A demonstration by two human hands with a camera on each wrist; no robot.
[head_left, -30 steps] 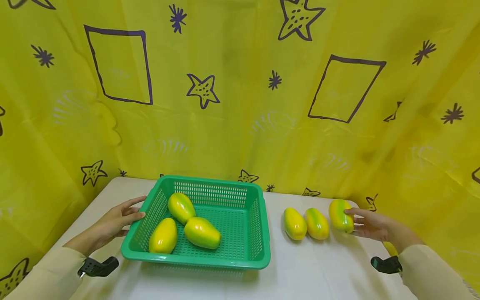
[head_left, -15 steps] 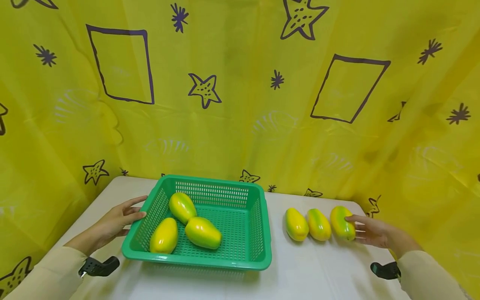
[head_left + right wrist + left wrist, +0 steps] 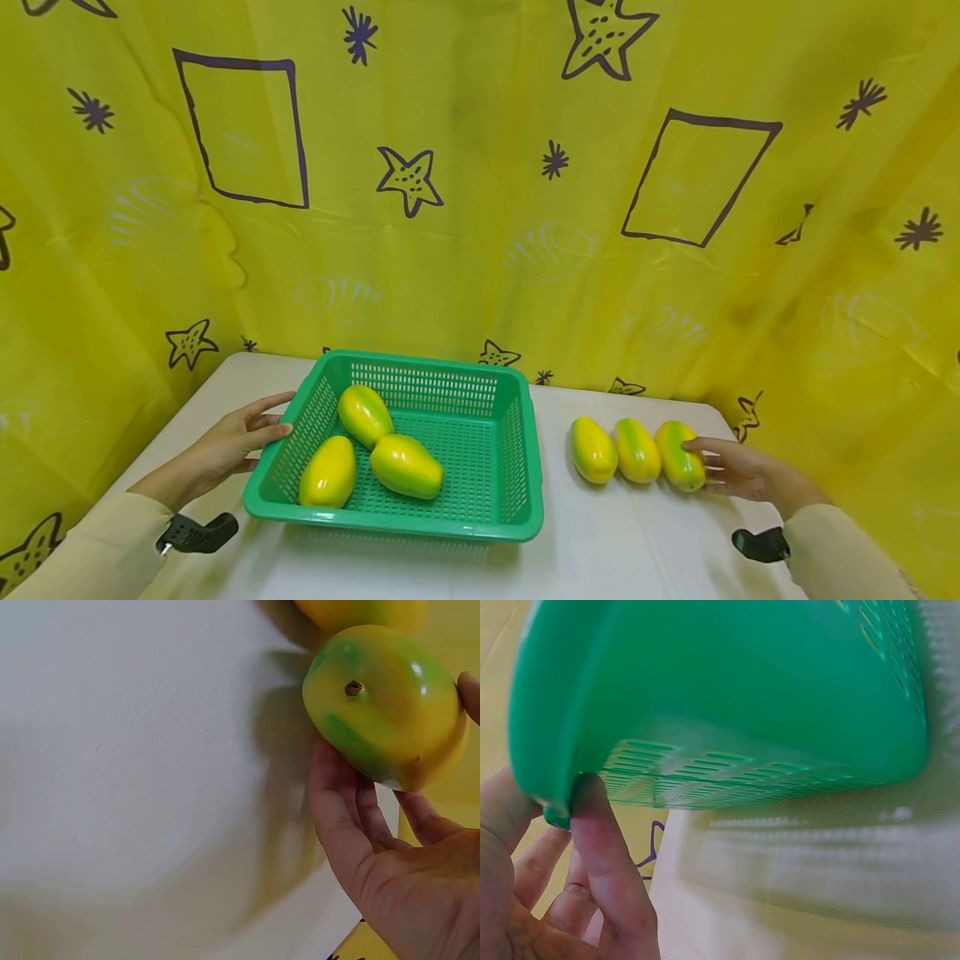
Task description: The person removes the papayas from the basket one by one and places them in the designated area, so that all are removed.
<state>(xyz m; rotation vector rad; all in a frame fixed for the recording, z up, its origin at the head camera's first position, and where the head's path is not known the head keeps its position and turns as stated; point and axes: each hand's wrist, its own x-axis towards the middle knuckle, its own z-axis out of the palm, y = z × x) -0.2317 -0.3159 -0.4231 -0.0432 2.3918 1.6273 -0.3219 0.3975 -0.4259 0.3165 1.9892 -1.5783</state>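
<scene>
A green plastic basket [image 3: 480, 527] stands on the table with three glossy yellow-green mangoes in it, one of them a mango [image 3: 406, 467] near the middle. My left hand [image 3: 234, 442] pinches the basket's left rim; the left wrist view shows thumb and index finger [image 3: 615, 870] on either side of the rim. Right of the basket, two more mangoes lie side by side, a left mango [image 3: 594, 450] and a middle mango [image 3: 637, 451]. Beside them, my right hand [image 3: 746, 472] holds a third mango [image 3: 382, 705] between thumb and fingers, at the row's right end.
The white table [image 3: 600, 550] ends at a yellow curtain [image 3: 480, 275] with purple star drawings, which hangs behind it and along both sides. A black wrist camera mount [image 3: 761, 545] sits on the right wrist, and another mount [image 3: 197, 533] on the left.
My right hand has lowered its mango and moved it left, close against the middle mango. The left hand and the basket stay in place.
</scene>
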